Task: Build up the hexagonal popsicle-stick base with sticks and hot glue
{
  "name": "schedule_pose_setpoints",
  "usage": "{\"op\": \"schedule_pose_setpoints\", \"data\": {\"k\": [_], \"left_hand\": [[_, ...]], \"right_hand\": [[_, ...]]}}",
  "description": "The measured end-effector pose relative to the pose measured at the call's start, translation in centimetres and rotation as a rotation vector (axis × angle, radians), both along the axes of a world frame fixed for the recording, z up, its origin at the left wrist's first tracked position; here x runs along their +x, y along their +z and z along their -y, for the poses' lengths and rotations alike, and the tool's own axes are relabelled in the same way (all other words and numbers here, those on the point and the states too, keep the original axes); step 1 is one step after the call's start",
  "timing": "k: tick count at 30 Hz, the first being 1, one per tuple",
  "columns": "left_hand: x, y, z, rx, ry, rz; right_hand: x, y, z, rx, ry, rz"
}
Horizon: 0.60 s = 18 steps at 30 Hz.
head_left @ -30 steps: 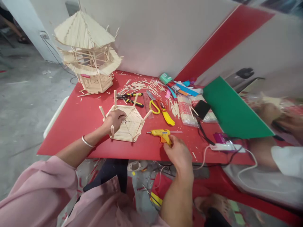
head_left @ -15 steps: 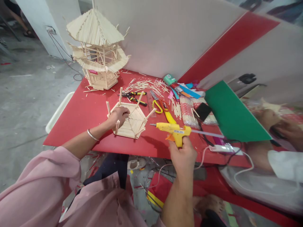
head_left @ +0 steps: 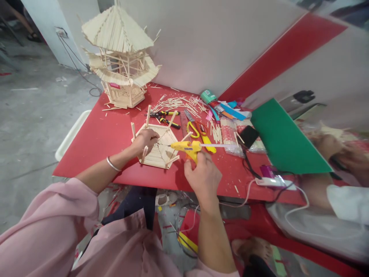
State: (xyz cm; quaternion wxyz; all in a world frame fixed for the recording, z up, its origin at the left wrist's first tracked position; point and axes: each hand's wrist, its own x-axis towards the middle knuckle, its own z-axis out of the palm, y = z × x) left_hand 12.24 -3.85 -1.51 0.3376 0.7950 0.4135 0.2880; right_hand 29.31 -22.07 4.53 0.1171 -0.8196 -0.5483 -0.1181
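A hexagonal stick base [head_left: 161, 150] with upright posts lies on the red table [head_left: 100, 142]. My left hand [head_left: 145, 140] rests on its left side, fingers curled and pinched on a stick of the base. My right hand [head_left: 201, 177] grips the handle of a yellow glue gun [head_left: 186, 146], whose nozzle points left over the base's right half, close to my left fingers. A glue stick pokes out of the gun's back.
A finished stick pagoda [head_left: 122, 57] stands at the table's far left. Pliers [head_left: 163, 117], yellow scissors [head_left: 198, 134], loose sticks, stick packets [head_left: 229, 136], a green sheet [head_left: 284, 138] and a power strip [head_left: 273, 181] lie to the right. Another person's arms are at the far right.
My right hand picked the glue gun up off the table, then carried it left until its nozzle is over the stick base. My left hand stayed on the base.
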Motion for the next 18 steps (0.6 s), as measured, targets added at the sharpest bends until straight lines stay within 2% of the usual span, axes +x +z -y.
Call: {"op": "schedule_pose_setpoints", "data": {"k": [7,13,18], "left_hand": [[0.0,0.0,-0.3,0.101,-0.088,-0.116],[-0.1,0.1,-0.2,0.160,-0.131,-0.128],[-0.1,0.3,-0.2,0.149,-0.136,-0.163]], "right_hand": [[0.0,-0.7,-1.5,-0.065,0.109,0.022],[0.2,-1.6,-1.8,-0.064,0.120,-0.033],[0.3,-2.7,-2.4,-0.049,0.098,-0.048]]}}
